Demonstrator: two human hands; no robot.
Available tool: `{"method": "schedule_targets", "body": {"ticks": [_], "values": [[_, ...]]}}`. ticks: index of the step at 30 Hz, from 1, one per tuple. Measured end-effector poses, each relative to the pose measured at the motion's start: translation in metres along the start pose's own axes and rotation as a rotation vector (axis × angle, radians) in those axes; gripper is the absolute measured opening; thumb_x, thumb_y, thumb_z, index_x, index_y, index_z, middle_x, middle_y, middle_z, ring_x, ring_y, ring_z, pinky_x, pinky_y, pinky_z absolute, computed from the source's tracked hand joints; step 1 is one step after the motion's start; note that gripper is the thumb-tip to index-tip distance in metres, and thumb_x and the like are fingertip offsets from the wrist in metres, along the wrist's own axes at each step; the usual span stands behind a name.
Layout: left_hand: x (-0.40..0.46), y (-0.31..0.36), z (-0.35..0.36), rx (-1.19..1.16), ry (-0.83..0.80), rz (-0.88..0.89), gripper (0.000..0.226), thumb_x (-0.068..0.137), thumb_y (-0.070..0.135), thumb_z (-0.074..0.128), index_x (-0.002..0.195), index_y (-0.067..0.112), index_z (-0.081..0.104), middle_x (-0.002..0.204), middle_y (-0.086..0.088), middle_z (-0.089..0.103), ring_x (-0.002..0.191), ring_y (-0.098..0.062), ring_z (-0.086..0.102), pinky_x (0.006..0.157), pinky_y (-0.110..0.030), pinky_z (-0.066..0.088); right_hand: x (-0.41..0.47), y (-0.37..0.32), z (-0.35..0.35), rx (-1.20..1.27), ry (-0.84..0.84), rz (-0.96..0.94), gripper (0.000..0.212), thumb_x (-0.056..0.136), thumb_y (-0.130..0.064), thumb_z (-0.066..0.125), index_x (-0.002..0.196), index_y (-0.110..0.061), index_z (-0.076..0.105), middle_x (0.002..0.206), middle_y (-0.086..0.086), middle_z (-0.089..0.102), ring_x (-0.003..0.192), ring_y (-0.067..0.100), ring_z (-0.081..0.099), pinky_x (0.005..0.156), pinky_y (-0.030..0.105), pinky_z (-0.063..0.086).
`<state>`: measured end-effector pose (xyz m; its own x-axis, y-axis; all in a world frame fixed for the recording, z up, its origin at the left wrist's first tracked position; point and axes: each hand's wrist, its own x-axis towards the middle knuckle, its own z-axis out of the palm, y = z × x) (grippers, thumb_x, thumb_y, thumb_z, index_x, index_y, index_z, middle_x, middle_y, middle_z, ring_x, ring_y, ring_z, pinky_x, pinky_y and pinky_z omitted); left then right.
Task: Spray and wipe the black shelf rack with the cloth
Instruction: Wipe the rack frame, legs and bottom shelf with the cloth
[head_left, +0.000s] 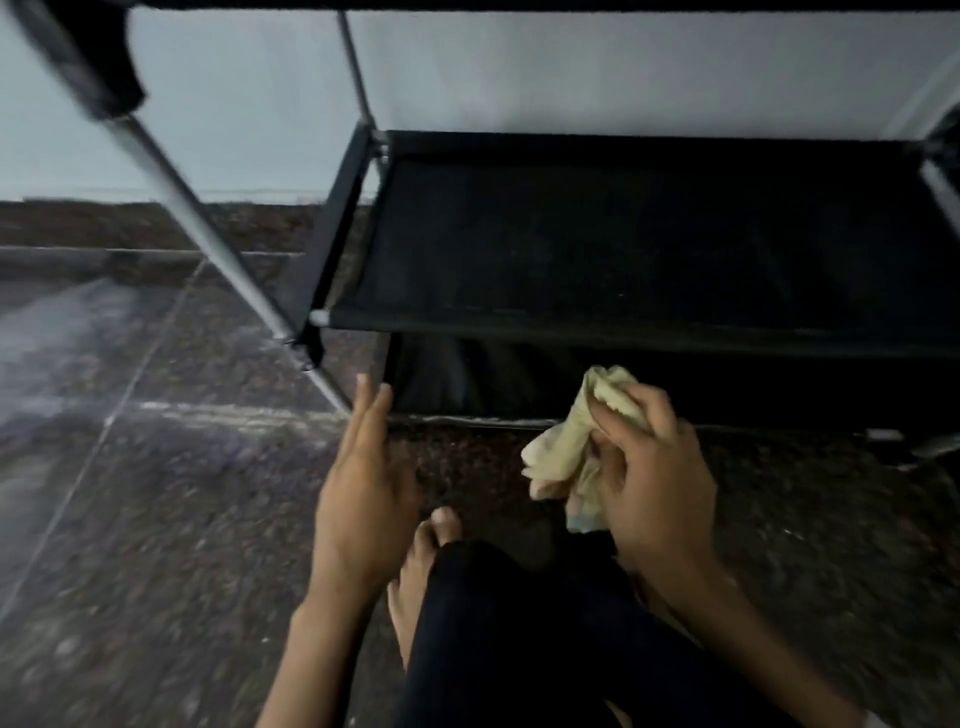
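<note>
The black shelf rack (623, 244) fills the upper right, its fabric tier stretched between metal poles, with a lower tier in shadow beneath. My right hand (654, 467) grips a crumpled pale yellow cloth (566, 441) just in front of the lowest tier, above the floor. My left hand (363, 488) hovers with straight fingers near the rack's front left leg, holding nothing. No spray bottle is in view.
A silver metal pole (208, 234) of the rack slants down from the upper left to the front corner. The speckled dark stone floor (156, 519) spreads left. My bare foot (421, 571) and dark trouser leg (519, 649) lie between my arms. A pale wall (571, 73) stands behind.
</note>
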<state>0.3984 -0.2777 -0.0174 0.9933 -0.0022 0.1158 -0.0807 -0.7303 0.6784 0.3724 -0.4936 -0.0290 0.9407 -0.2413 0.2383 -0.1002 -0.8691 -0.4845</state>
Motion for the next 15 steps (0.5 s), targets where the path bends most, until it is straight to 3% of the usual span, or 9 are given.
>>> {"method": "schedule_targets", "body": {"ticks": [2, 4, 7, 9, 10, 12, 15], "values": [[-0.002, -0.017, -0.002, -0.001, -0.077, -0.072, 0.061, 0.088, -0.003, 0.051, 0.145, 0.010, 0.032, 0.153, 0.002, 0.025, 0.139, -0.011, 0.029, 0.098, -0.003, 0.017, 0.014, -0.023, 0.009, -0.074, 0.079, -0.207, 0.038, 0.085, -0.018, 0.051, 0.118, -0.025, 0.068, 0.124, -0.004, 0.056, 0.088, 0.029, 0.056, 0.067, 0.037, 0.052], [0.001, -0.029, -0.005, -0.038, -0.120, -0.156, 0.059, 0.089, 0.001, 0.052, 0.144, 0.010, 0.034, 0.145, -0.004, 0.043, 0.130, -0.017, 0.044, 0.094, -0.010, 0.028, 0.030, -0.046, 0.023, -0.087, 0.045, -0.370, 0.038, 0.083, -0.023, 0.051, 0.116, -0.024, 0.069, 0.123, -0.001, 0.059, 0.086, 0.031, 0.055, 0.068, 0.039, 0.051], [0.010, -0.032, -0.007, -0.125, -0.164, -0.245, 0.049, 0.090, 0.001, 0.051, 0.137, 0.008, 0.040, 0.116, -0.001, 0.056, 0.101, -0.015, 0.056, 0.078, -0.018, 0.037, 0.048, -0.084, 0.066, -0.275, -0.282, -0.544, 0.040, 0.087, -0.042, 0.048, 0.121, -0.026, 0.064, 0.141, -0.003, 0.046, 0.110, 0.037, 0.047, 0.087, 0.050, 0.045], [0.017, -0.034, -0.005, -0.140, -0.217, -0.257, 0.042, 0.090, 0.002, 0.051, 0.131, 0.008, 0.044, 0.107, 0.002, 0.056, 0.101, -0.019, 0.058, 0.076, -0.025, 0.041, 0.053, -0.097, 0.099, -0.471, -0.537, -0.536, 0.050, 0.090, -0.055, 0.043, 0.132, -0.031, 0.051, 0.153, -0.008, 0.026, 0.132, 0.044, 0.026, 0.105, 0.061, 0.026], [0.019, -0.037, -0.003, -0.134, -0.248, -0.249, 0.042, 0.090, 0.002, 0.050, 0.130, 0.010, 0.044, 0.108, -0.001, 0.059, 0.104, -0.024, 0.060, 0.078, -0.029, 0.044, 0.055, -0.098, 0.112, -0.516, -0.571, -0.512, 0.050, 0.090, -0.055, 0.044, 0.136, -0.034, 0.047, 0.155, -0.010, 0.021, 0.134, 0.044, 0.022, 0.106, 0.063, 0.022], [0.023, -0.042, 0.004, -0.094, -0.328, -0.237, 0.047, 0.091, 0.005, 0.049, 0.136, 0.013, 0.039, 0.119, -0.009, 0.061, 0.109, -0.028, 0.059, 0.082, -0.032, 0.046, 0.059, -0.095, 0.122, -0.554, -0.533, -0.496, 0.045, 0.089, -0.051, 0.053, 0.132, -0.040, 0.049, 0.153, -0.012, 0.024, 0.125, 0.042, 0.034, 0.099, 0.057, 0.034], [0.027, -0.052, 0.006, -0.031, -0.428, -0.229, 0.060, 0.093, 0.010, 0.047, 0.148, 0.017, 0.024, 0.136, -0.007, 0.052, 0.120, -0.024, 0.053, 0.089, -0.025, 0.040, 0.051, -0.083, 0.123, -0.614, -0.331, -0.576, 0.041, 0.075, -0.045, 0.072, 0.114, -0.035, 0.067, 0.140, -0.011, 0.048, 0.101, 0.035, 0.055, 0.079, 0.047, 0.047]]}}
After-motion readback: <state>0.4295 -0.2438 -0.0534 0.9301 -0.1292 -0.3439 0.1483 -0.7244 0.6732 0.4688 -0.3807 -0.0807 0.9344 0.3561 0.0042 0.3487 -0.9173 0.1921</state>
